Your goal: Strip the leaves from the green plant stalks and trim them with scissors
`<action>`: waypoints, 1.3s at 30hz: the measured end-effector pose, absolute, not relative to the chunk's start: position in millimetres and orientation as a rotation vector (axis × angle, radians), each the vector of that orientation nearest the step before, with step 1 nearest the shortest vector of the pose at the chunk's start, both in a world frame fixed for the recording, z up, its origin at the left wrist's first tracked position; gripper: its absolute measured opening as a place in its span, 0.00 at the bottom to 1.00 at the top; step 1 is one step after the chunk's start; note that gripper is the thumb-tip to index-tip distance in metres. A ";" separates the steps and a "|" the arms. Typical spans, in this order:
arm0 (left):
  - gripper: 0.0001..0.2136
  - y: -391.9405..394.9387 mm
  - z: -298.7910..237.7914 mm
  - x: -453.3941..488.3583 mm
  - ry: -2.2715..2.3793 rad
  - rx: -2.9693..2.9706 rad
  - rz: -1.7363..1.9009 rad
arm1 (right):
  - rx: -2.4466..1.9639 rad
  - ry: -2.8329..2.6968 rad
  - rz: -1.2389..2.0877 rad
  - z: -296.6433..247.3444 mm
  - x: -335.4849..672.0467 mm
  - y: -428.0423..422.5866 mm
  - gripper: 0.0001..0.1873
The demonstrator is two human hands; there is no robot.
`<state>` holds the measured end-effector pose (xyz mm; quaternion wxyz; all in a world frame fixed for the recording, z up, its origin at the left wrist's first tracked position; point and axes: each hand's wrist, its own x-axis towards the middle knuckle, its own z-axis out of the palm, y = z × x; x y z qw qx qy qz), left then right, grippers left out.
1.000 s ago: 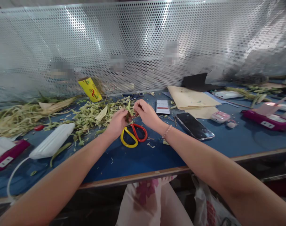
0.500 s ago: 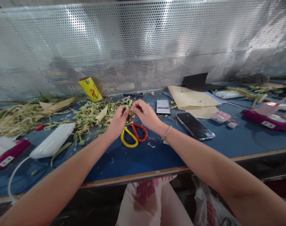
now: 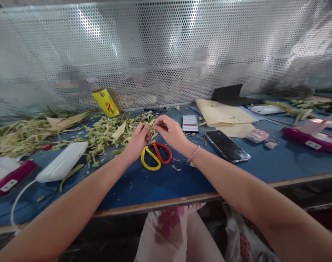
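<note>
My left hand (image 3: 139, 140) is closed in a pinch, thumb over bent fingers, on a small pale green plant piece (image 3: 151, 127). Close against it, my right hand (image 3: 170, 131) pinches at the same piece with thumb and forefinger. Its exact shape is mostly hidden by the fingers. Just below the hands lie scissors (image 3: 153, 168) with one yellow and one red handle, their blades hidden under the left hand. To the left spreads a heap of curled pale green plant scraps (image 3: 103, 131).
A yellow tube (image 3: 107, 103) leans behind the heap. Dry strips (image 3: 26, 136) and a white corded device (image 3: 62, 162) lie left. A phone (image 3: 227, 145), a card box (image 3: 190, 123), brown paper (image 3: 223, 112) and a purple power strip (image 3: 310, 140) are right. A perforated metal screen (image 3: 160, 43) stands behind.
The fingers have shifted slightly around the plant piece, and less of it shows above the left thumb. Both hands stay in nearly the same place over the scissors.
</note>
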<state>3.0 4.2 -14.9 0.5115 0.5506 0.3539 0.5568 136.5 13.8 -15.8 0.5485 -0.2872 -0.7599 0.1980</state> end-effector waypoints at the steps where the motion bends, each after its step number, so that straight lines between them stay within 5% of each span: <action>1: 0.11 4.2 -14.9 2.8 0.854 1.325 1.337 | -0.678 -1.831 0.393 -15.4 137.2 13.4 0.03; 9: 0.13 5.2 -16.3 1.1 0.851 1.344 1.318 | -0.573 -1.935 0.076 -12.3 140.5 14.3 0.06; 29: 0.06 10.2 -25.1 -6.4 0.932 1.625 1.255 | -0.723 -1.678 0.763 -15.2 136.1 18.8 0.04; 39: 0.06 13.1 -25.3 -4.5 0.847 1.446 1.268 | -0.753 -1.615 0.730 -13.8 135.9 20.5 0.02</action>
